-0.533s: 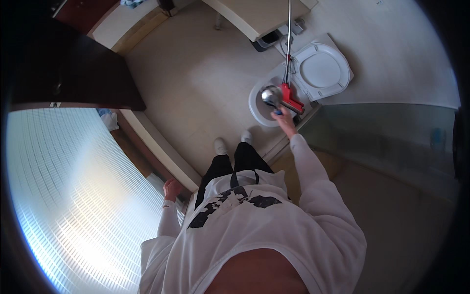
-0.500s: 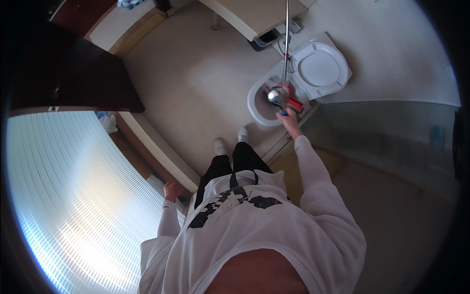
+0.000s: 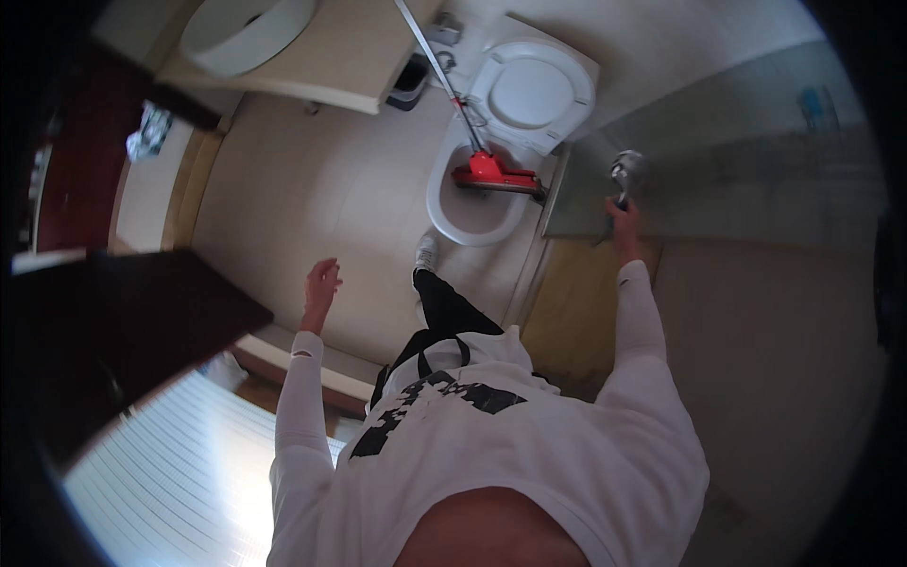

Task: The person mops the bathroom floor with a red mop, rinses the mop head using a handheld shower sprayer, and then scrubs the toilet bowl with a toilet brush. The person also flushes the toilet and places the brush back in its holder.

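Note:
My right hand [image 3: 624, 228] is closed round the dark handle of a shiny silver shower head [image 3: 624, 168], held up to the right of the toilet in front of the glass panel. My left hand [image 3: 322, 288] hangs in the air over the floor, fingers loosely apart, holding nothing. Between them, a red sponge mop [image 3: 493, 171] rests with its head across the bowl of the white toilet [image 3: 436, 202]. The mop's metal pole leans up and away toward the counter. The toilet's lid [image 3: 531, 87] is raised.
A glass panel [image 3: 727, 142] stands at the right, beside a yellowish mat [image 3: 572, 317]. At the far left is a counter [image 3: 331, 57] with a round white basin [image 3: 248, 36]. A black bin [image 3: 409, 82] stands beside the toilet. A dark door [image 3: 161, 350] juts in at the left.
My right hand has carried the shower head rightward, away from the toilet bowl. My left hand has lifted and moved forward. The view has turned, and the mop head now shows plainly.

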`<state>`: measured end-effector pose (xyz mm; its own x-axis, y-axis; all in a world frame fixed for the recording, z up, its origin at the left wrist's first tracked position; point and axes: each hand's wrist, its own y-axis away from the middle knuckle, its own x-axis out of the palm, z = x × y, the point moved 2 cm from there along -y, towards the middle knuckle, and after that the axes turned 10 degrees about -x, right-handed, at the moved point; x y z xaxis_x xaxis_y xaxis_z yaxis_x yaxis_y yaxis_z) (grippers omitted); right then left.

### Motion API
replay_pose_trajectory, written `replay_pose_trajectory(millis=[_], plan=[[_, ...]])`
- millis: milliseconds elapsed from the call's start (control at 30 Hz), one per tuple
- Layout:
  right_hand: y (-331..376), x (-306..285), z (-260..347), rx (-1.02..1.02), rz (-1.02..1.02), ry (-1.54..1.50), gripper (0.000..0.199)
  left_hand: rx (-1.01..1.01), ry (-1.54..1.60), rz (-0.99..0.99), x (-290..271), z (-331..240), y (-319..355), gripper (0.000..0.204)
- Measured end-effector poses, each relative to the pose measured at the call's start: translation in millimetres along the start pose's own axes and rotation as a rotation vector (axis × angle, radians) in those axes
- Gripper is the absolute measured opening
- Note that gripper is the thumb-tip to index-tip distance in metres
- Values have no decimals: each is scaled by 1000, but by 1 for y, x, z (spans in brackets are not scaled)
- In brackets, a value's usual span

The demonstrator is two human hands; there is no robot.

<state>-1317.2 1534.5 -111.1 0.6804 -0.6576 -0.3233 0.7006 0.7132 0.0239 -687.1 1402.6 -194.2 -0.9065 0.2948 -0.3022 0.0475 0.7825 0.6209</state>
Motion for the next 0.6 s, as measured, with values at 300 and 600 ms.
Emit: replay_pose_trajectory(millis=[300, 600], plan=[[83, 59, -93, 382, -47, -158, 16, 365, -412, 299, 76, -225, -107, 27], [1, 79, 3, 145, -187, -213, 16, 646, -864, 362, 131, -341, -183, 33]])
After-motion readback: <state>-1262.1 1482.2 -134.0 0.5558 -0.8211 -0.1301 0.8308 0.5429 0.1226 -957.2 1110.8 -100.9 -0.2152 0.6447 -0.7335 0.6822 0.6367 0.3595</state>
